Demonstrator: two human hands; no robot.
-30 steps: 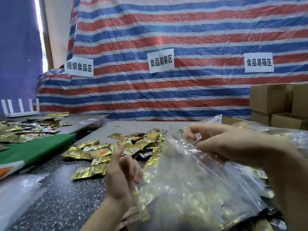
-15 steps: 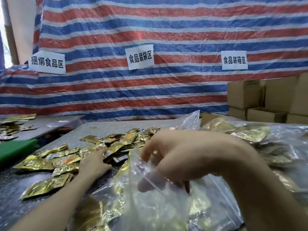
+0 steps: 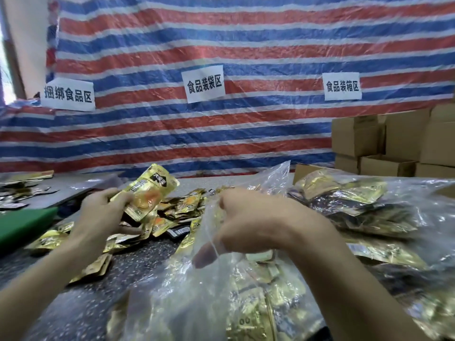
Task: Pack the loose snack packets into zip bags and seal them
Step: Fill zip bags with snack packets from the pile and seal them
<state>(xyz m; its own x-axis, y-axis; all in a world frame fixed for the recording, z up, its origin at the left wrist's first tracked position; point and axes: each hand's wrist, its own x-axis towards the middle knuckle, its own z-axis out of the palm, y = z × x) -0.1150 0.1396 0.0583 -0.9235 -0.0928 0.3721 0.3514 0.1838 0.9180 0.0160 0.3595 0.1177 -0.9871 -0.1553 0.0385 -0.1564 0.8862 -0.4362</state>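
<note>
We find left hand fingers clasping gold packets; right hand fingers pinch zip bag rim, mouth kept open for loading.

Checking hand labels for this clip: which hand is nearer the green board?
Left. The left hand, holding gold packets, is just right of the green board; the right hand grips the zip bag farther right.

L hand now up off pile, gripping gold pkts.
</note>
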